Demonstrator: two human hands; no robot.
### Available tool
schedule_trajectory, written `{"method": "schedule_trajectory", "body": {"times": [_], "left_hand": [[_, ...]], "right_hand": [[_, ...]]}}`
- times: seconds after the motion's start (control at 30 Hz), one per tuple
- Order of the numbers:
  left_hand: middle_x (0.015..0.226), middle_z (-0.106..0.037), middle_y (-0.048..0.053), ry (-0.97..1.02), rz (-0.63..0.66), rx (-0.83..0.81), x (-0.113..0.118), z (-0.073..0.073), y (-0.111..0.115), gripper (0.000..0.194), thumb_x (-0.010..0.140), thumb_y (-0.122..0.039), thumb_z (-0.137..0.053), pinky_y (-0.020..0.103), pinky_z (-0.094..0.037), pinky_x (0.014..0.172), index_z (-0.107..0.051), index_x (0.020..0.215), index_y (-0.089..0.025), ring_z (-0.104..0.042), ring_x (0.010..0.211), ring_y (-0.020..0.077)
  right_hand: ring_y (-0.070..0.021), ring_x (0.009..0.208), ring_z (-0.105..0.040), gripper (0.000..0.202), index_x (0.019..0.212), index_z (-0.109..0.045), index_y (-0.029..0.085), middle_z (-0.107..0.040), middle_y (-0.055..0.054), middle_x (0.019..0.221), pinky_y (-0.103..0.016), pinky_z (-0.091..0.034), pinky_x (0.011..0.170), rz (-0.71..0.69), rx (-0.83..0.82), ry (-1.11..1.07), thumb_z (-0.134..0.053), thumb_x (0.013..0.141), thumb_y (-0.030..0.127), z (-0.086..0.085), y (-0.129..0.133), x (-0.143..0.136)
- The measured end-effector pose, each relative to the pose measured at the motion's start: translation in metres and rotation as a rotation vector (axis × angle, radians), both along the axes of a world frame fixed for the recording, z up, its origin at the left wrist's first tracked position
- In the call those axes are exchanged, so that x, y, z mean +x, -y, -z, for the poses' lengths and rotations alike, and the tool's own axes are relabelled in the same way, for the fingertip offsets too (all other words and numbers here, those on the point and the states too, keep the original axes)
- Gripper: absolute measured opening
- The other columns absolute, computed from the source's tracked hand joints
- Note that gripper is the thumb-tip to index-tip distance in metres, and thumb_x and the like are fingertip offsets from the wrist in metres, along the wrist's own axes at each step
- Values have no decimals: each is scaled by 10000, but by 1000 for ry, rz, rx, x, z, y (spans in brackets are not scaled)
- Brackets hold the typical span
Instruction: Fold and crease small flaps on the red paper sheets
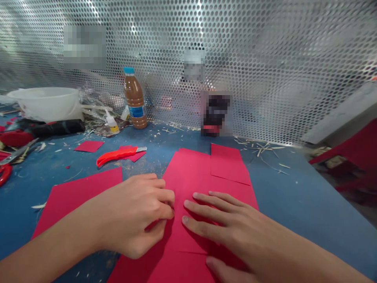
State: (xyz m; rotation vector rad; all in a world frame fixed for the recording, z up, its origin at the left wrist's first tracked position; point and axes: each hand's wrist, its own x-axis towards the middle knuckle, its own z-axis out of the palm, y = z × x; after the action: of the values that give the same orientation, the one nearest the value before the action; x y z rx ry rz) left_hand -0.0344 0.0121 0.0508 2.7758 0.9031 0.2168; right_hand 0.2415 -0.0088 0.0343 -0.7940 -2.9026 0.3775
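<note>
A large red paper sheet (153, 271) lies in front of me, with a smaller red paper piece (191, 239) flat on it. My left hand (144, 216) is closed, its fingers curled at the left edge of that smaller piece; the thumb tip is partly hidden. With fingers spread, my right hand (229, 224) lies flat on the paper, pressing beside the left fingertips. At the top right of the sheet rests another red rectangle (229, 161). Beyond my left hand is an orange utility knife (118, 155) with its blade exposed, partly over a red scrap (137, 156).
Another red sheet (85, 188) lies under my left forearm. Farther back stand a brown-filled bottle (135, 102), a small glue bottle (111, 122) and a white basin (47, 104). Red-handled scissors (4, 173) and a black-and-red tool (44, 127) lie left. A perforated metal panel (265, 78) closes the back.
</note>
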Motion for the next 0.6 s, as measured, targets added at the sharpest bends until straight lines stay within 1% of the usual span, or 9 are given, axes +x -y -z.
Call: {"method": "schedule_trajectory", "body": {"times": [0.1,0.2,0.3,0.4,0.5,0.6], "left_hand": [[879,-757,12,-111,74,-47,2,-1,-1,155,847,-124,-621,408,-453,793,-731,836,-233,-640,807,224],[882,-749,3,-106,73,-64,3,1,-1,147,832,-124,-633,424,-441,811,-724,846,-239,-623,830,229],[871,-734,1,-110,77,-57,5,3,0,105,814,-136,-650,424,-433,794,-694,813,-231,-604,824,226],[849,-714,-4,-121,88,-35,6,5,3,80,810,-150,-667,421,-424,767,-653,770,-218,-578,792,216],[871,-713,2,-139,96,-2,7,7,5,69,843,-183,-682,435,-423,785,-656,786,-213,-577,792,218],[887,-714,5,-138,89,-8,8,7,6,71,854,-190,-693,433,-434,816,-671,790,-213,-593,808,220]], "right_hand": [[-306,1455,-531,560,1548,-529,338,-500,0,1614,-542,-423,1228,41,-10,15,-641,1012,457,5,-2,2],[-317,1452,-533,538,1540,-531,345,-504,4,1616,-585,-435,1198,73,-1,19,-599,1028,498,10,-6,3],[-309,1427,-557,492,1508,-558,343,-548,-5,1590,-574,-459,1162,77,9,-5,-586,1036,476,13,-9,2],[-310,1377,-596,434,1449,-617,309,-610,-35,1539,-554,-473,1125,78,33,-65,-595,1031,423,19,-9,0],[-334,1329,-621,404,1392,-665,292,-653,-41,1493,-581,-456,1118,114,57,-129,-619,1006,399,27,-7,-3],[-351,1284,-643,397,1364,-689,293,-683,-42,1453,-599,-448,1113,146,69,-174,-642,981,389,32,-5,-5]]}}
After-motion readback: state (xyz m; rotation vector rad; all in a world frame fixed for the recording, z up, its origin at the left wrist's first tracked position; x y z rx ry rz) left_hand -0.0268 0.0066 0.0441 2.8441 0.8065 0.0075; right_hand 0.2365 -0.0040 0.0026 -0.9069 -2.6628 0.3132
